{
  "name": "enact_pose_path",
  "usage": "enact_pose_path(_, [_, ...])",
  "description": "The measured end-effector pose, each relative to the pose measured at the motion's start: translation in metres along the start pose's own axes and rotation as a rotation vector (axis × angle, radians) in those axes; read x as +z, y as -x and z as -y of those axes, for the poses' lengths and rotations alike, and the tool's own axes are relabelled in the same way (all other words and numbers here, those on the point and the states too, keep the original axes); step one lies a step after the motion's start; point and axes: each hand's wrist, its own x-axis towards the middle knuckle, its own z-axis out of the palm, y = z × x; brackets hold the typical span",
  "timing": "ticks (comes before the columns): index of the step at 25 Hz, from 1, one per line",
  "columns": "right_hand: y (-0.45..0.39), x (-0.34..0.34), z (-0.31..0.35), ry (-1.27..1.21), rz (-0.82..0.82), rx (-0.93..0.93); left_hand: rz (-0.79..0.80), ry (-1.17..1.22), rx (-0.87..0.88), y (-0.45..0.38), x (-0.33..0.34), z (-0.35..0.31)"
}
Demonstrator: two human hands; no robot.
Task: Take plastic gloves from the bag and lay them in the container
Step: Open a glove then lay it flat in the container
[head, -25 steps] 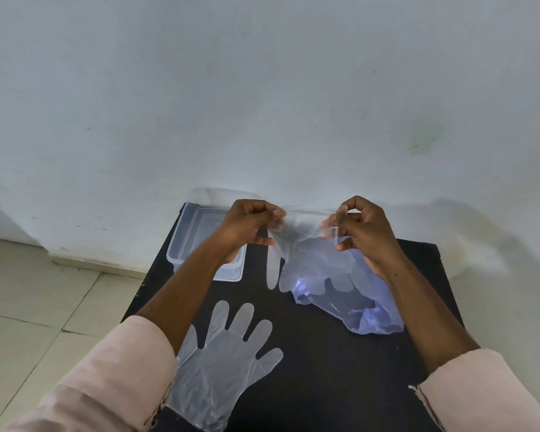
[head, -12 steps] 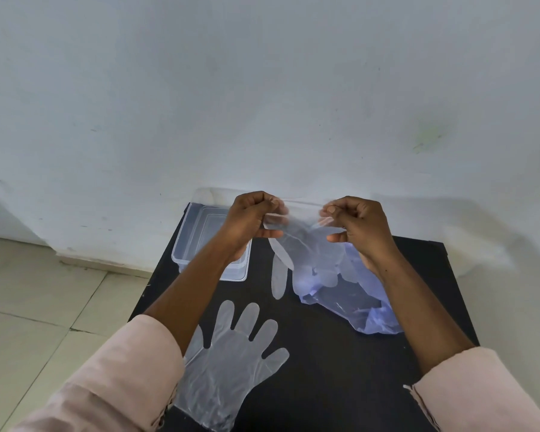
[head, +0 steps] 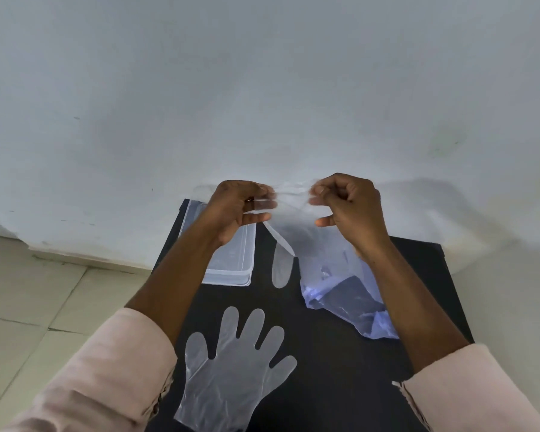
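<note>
Both hands were up over the black table (head: 340,353), pinching the cuff of one clear glove (head: 282,263): the left hand (head: 236,210) gripped one edge, the right hand (head: 349,210) the other, and the plastic was stretched between them with its fingers dangling down. A second glove (head: 234,372) lay flat near the front edge. The bag (head: 340,294) sat crumpled below the right wrist. The container (head: 231,263) stood at the table's far left corner, under the left hand.
</note>
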Motion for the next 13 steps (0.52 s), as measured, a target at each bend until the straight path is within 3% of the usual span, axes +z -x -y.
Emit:
enact_pose_path(6, [-0.011,0.016,0.015,0.179,0.015,-0.107,-0.061,0.138,0.098,-0.015,-0.009,0.009])
enact_pose_path(13, [-0.004,0.015,0.005,0.069,0.004,0.011,-0.045,0.041,0.225,-0.009,-0.01,0.008])
